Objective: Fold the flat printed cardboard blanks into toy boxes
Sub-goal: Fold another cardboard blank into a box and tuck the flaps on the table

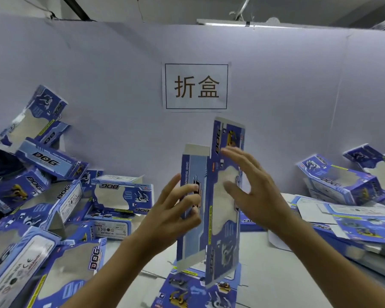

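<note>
One blank [218, 196] is being held upright in the middle of the view, standing on end above the table [287, 274]. Its left edge is being pinched by the left hand [176, 210], the thumb laid on the near face and the fingers curled round behind. The right hand [251, 187] is being held spread, fingers straight and apart, in front of the blank's right panel; whether the palm is touching the card cannot be told. Beneath the blank, a flat blank [196, 290] is lying on the table. More flat blanks, at least three, are being kept in a stack [353, 221] at the right. Folded boxes are piled at the left [53, 196], more than ten, and about three boxes at the far right [338, 181]. One sign [196, 86] is being displayed on the wall [98, 74] behind.
</note>
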